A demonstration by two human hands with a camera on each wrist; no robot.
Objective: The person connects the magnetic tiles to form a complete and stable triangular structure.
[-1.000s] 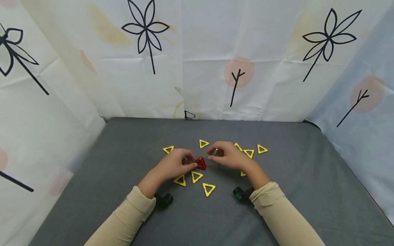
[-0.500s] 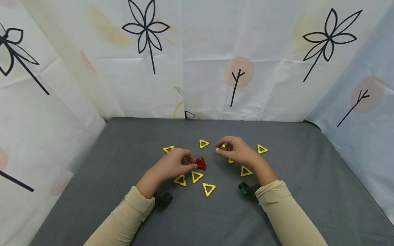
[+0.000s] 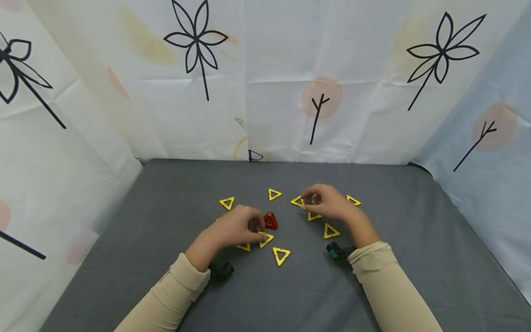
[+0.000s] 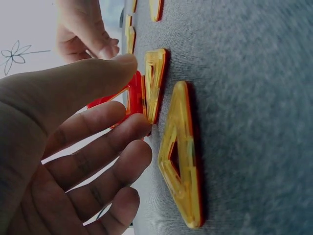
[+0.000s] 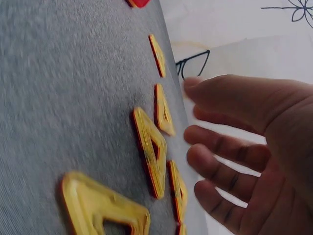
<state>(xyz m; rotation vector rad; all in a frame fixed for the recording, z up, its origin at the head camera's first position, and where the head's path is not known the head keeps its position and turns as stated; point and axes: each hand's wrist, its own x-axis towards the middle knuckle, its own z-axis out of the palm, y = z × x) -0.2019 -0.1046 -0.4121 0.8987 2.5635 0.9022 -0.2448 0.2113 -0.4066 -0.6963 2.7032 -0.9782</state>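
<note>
Yellow triangle (image 3: 244,248) partly hidden by left hand (image 3: 233,228); red piece (image 5: 140,2) cut off at top, right wrist view.

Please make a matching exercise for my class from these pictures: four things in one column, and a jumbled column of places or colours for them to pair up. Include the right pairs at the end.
Things
1. Red piece
2. Lowest yellow triangle in the head view
3. Sleeves
4. Backdrop

Places and colours
A. Beige
B. Between the left hand and the right hand
C. Pale, with black plant drawings
D. Flat on the grey cloth

Right pairs
1-B
2-D
3-A
4-C
</note>
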